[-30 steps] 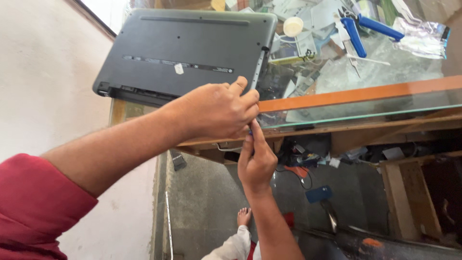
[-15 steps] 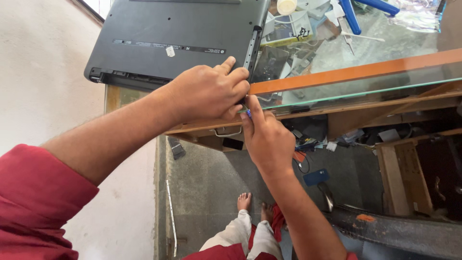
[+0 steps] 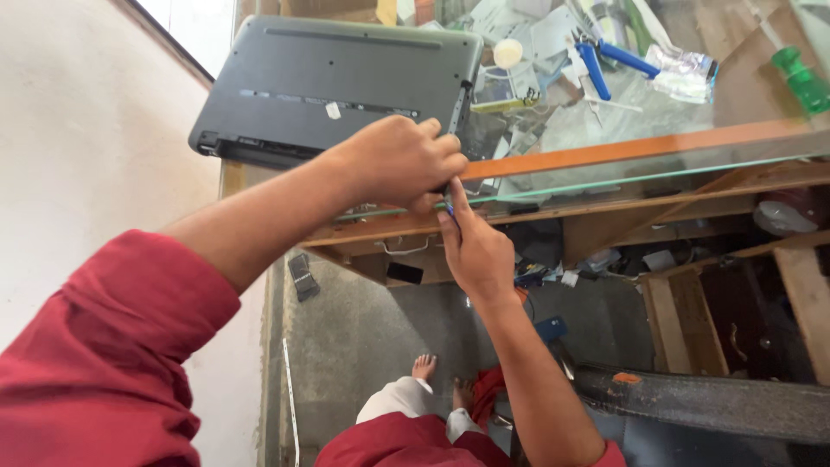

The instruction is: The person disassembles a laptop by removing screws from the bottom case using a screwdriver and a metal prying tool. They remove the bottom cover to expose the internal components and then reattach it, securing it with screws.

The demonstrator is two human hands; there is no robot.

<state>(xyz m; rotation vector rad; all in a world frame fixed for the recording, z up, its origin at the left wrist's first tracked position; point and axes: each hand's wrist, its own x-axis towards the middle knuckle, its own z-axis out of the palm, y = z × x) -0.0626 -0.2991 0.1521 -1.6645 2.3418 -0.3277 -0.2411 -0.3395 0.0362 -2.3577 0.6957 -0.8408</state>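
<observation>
Glass counter point(image 3: 657, 177), grey laptop point(image 3: 337, 86) atop.

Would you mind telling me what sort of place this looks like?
Probably a small electronics repair shop. A grey laptop lies closed, underside up, on a glass-topped wooden counter, blue-handled pliers and small packets are scattered on the glass, and loose parts fill the shelves beneath.

A small white label point(image 3: 333, 110) sits on the grey laptop's underside point(image 3: 346, 78); a clear plastic packet point(image 3: 683, 69) lies on the glass counter point(image 3: 605, 130).
</observation>
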